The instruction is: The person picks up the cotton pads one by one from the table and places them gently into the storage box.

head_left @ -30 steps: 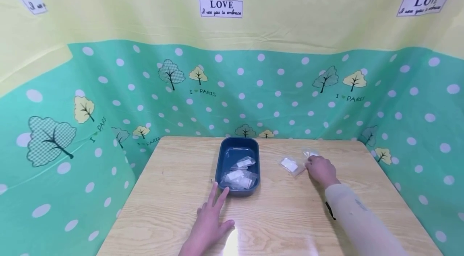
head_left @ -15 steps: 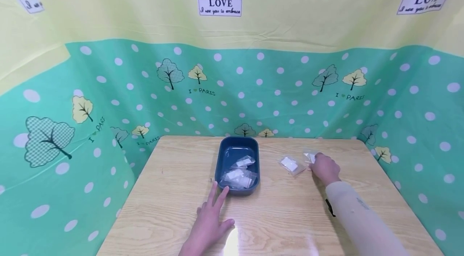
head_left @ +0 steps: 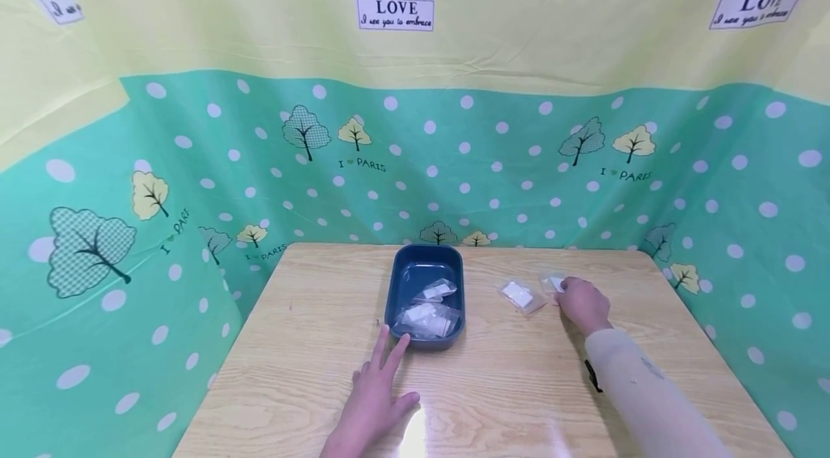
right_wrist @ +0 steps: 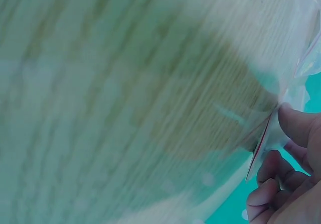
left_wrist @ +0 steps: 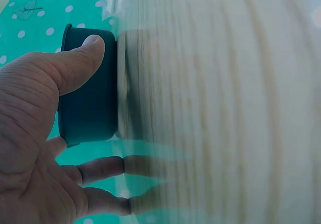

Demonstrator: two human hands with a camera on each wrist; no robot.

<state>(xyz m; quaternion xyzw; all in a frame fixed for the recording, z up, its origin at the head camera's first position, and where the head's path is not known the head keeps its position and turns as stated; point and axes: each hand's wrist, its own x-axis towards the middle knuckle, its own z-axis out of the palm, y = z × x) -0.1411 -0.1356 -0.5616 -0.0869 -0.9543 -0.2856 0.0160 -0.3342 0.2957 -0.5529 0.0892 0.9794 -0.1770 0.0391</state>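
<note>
In the head view, my right hand is at a small clear zip bag with a white piece inside, on the right of the table. The right wrist view shows the thumb and curled fingers pinching the red-lined edge of that bag. A second zip bag with a white piece lies just to the left. My left hand is spread on the table, two fingertips at the near left corner of a dark blue bin. Inside the bin lie several similar zip bags.
The wooden table carries the bin near its middle. A green and yellow printed cloth hangs round the back and both sides of the table.
My right hand has shifted slightly to the right, and more of the far zip bag shows beside its fingers. The left hand and the bin have stayed in place.
</note>
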